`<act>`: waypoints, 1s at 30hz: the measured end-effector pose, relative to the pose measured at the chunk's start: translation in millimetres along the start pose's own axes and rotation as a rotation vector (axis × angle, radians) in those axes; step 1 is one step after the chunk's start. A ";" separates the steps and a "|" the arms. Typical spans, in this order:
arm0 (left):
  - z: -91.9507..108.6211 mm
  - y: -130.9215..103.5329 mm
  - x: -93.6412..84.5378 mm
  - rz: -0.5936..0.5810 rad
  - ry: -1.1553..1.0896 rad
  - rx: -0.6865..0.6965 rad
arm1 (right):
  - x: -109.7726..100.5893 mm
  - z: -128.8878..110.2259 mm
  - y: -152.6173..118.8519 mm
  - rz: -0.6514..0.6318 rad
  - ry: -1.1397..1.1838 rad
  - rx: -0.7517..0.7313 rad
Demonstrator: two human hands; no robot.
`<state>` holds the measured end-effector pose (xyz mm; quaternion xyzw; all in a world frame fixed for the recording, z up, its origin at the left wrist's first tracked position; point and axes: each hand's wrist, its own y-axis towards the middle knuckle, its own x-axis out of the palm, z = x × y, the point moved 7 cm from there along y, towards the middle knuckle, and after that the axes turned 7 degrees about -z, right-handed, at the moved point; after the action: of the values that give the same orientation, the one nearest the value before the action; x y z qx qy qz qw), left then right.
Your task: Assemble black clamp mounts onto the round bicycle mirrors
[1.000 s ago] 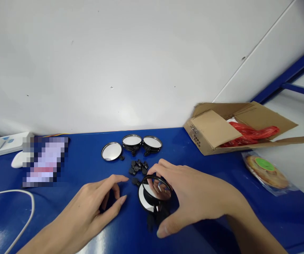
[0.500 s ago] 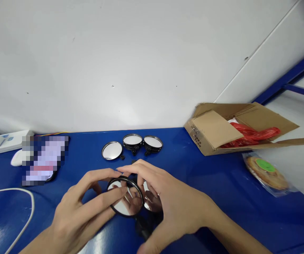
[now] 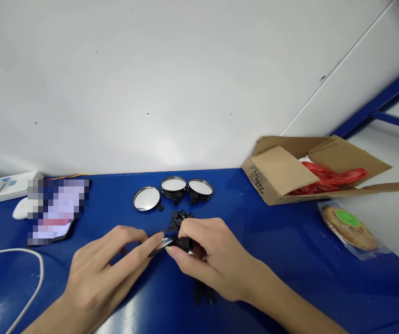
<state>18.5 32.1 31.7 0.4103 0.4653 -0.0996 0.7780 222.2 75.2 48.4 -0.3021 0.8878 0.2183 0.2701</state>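
Both hands gripped one round mirror [image 3: 167, 240] over the blue bench [image 3: 255, 222].
The left hand [image 3: 98, 269], half closed with bent fingers, pinched the steeply tilted mirror from its 9 o'clock side; the right hand [image 3: 213, 253], thumb and curled forefinger nearly together, held the black fitting [image 3: 184, 244] at its 3 o'clock edge. Reckoned from that mirror, a heap of small black pieces [image 3: 179, 218] lay just beyond at 1 o'clock, a single mirror [image 3: 146, 199] at 11, one mirror stack [image 3: 173, 185] at 12 and another stack [image 3: 200, 187] near 1. Blurred dark parts [image 3: 202, 293] lay at 5 o'clock.
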 end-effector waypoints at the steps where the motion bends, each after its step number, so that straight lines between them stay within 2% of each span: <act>1: 0.2 0.0 0.9 0.007 -0.011 0.018 | 1.2 -0.4 0.1 -0.006 0.019 0.010; 6: -2.3 -8.2 12.0 -0.081 -0.076 -0.024 | 18.8 -9.3 -2.4 -0.061 0.085 -0.023; 10: 5.5 -15.2 9.5 -0.063 -0.070 0.054 | 31.9 -13.0 -7.9 -0.022 0.100 0.024; 12: 5.9 -14.4 6.3 -0.055 -0.056 0.066 | 32.4 -13.4 -8.2 -0.042 0.124 0.061; 16: 2.7 -8.0 1.2 -0.099 -0.096 0.067 | 26.9 -17.5 -2.4 -0.216 0.294 0.034; 21: 1.2 -1.3 0.5 -0.151 -0.178 0.082 | 14.2 -19.6 0.3 -0.273 0.578 -0.019; 23: 1.6 2.0 -0.5 -0.104 -0.153 0.095 | 9.5 -13.9 -0.4 -0.218 0.605 0.028; 25: 1.6 5.0 -0.5 -0.060 -0.123 0.111 | -0.3 -0.5 -0.9 -0.061 0.528 0.125; 28: 0.3 6.3 3.7 -0.057 -0.084 0.135 | -20.7 18.8 -2.3 0.222 0.251 0.219; 30: -1.5 4.3 7.6 -0.071 -0.039 0.134 | -28.9 26.7 -1.8 0.322 0.083 0.236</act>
<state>23.9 37.7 27.5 0.4426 0.4565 -0.1660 0.7538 252.0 100.7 45.4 -0.1312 0.9544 0.1404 0.2284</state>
